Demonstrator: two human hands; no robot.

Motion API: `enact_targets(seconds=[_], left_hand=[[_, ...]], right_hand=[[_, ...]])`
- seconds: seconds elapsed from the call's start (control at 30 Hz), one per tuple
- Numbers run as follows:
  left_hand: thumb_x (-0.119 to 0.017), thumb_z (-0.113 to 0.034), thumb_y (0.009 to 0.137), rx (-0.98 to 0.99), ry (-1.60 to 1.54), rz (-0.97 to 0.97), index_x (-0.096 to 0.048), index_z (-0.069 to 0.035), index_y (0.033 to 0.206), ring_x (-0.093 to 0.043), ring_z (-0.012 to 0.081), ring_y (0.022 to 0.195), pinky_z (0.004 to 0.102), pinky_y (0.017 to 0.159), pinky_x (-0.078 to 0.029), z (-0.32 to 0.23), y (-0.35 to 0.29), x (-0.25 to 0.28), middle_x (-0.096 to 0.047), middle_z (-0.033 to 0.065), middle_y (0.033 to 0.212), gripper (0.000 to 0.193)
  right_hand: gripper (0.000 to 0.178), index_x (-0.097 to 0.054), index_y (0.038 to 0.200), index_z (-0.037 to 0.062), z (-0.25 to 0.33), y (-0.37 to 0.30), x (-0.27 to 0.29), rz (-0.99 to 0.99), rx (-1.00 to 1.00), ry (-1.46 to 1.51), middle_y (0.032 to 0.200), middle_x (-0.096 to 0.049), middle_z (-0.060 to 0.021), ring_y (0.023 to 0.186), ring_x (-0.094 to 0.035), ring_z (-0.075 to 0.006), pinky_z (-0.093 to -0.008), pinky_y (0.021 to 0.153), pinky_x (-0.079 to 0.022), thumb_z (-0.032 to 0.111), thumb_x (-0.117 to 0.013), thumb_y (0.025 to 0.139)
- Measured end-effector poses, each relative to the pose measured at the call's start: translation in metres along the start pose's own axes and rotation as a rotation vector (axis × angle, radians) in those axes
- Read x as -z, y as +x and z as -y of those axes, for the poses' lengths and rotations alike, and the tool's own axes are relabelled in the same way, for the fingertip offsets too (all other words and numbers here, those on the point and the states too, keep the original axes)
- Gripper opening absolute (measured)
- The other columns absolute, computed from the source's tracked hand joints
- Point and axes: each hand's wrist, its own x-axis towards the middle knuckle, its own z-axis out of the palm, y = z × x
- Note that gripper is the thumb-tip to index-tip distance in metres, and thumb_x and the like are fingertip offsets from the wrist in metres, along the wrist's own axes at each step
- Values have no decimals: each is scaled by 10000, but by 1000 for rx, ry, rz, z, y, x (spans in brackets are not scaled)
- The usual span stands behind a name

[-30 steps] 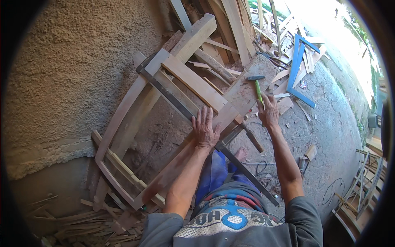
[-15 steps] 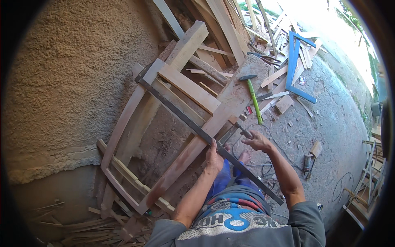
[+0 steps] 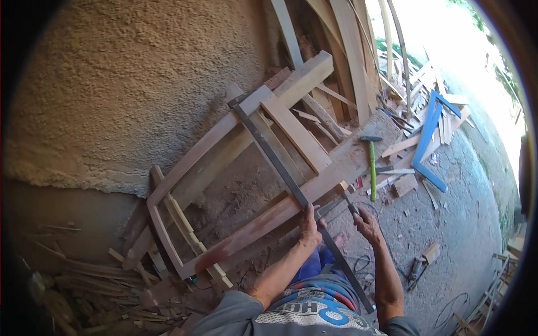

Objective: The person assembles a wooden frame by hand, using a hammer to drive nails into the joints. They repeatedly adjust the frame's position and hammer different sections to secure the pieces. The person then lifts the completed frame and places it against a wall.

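A long dark metal bar clamp [image 3: 274, 162] lies across a curved wooden frame [image 3: 246, 239]. My left hand [image 3: 310, 228] is closed round the clamp at the frame's near rail, where the bar crosses it. To its right, my right hand [image 3: 367, 225] grips the clamp's handle [image 3: 352, 208]. A small wood block [image 3: 342, 187] sits between the screw end and the near rail. The clamp's far end hooks over the frame's far rail. A wooden crosspiece [image 3: 296, 133] joins the two rails beside the bar.
A green-handled hammer [image 3: 372, 171] rests on a broad plank [image 3: 367, 137] beyond my right hand. A blue angled frame [image 3: 427, 134] and offcuts lie at the far right. A power tool [image 3: 416, 271] with cables is on the floor. A rough wall [image 3: 140, 84] stands at left, with scrap strips [image 3: 84, 285] below.
The whole view has turned, so the frame, clamp and hammer appear farther right and lower. My left hand stays at the bar; my right hand's fingers are now curled more closely round the handle.
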Motion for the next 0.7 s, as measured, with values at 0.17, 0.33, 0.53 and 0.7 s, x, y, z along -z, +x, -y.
enact_targets(seconds=[0.17, 0.33, 0.53, 0.7], left_hand=[[-585, -525, 1018, -82, 35, -84, -645, -64, 1092, -518, 117, 682, 275, 500, -438, 0, -8, -6, -590, 13, 966, 470], [-629, -559, 980, -132, 54, -91, -606, -44, 1050, -502, 149, 511, 303, 480, -453, 7, -4, -6, -599, 83, 730, 521], [-556, -497, 1043, -84, 40, -55, -649, -28, 1037, -529, 138, 603, 286, 499, -459, -4, -17, -6, -584, 49, 874, 478], [-561, -509, 1037, -39, 44, -18, -644, -37, 1042, -512, 135, 581, 283, 497, -449, -11, -20, -11, -563, 47, 826, 479]], right_hand=[[571, -570, 1412, 26, -9, -1, -5, -64, -13, -63, 866, -658, -110, 834, -644, -202, -374, 797, -527, 406, -608, 987], [805, -248, 1613, 61, -28, -35, -29, -497, 99, -120, 1419, -483, -252, 970, -678, -365, -414, 882, -547, 354, -653, 982], [731, -333, 1581, 59, -49, -109, -65, -194, -151, -37, 1144, -684, -182, 835, -687, -266, -399, 750, -551, 342, -648, 986], [527, -619, 1239, -7, -20, -125, -69, 200, -226, -135, 867, -682, -179, 728, -643, -262, -422, 692, -506, 455, -590, 987]])
